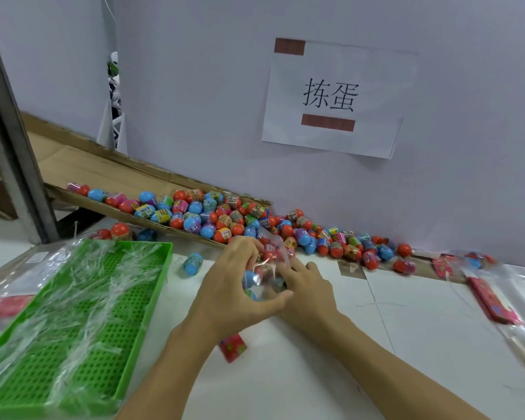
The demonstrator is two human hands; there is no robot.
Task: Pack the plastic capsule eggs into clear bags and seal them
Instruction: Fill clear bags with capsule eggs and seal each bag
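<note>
**Both hands on a filled bag at the centre of the table**

Just below the centre of the frame, the left hand curls round a clear bag with capsule eggs inside it, thumb pointing right under the bag. The right hand pinches the same bag from the right side, fingers reaching up and left into the crinkled plastic. A red printed card shows beneath the left wrist, seemingly the bag's lower end, though I cannot tell for sure.

The white table fills the lower half of the frame. At lower left sits a green perforated tray strewn with thin clear plastic strips. A single blue egg lies on the table between the tray and the hands.

Across the middle of the frame, a heap of loose eggs, red, blue and pink with printed bands, spills off a sloping cardboard sheet and runs along the foot of the wall towards the right. At right edge lie more clear bags with red cards.

The pale wall behind carries a taped paper sign with two printed characters. A grey metal post stands at upper left.
</note>
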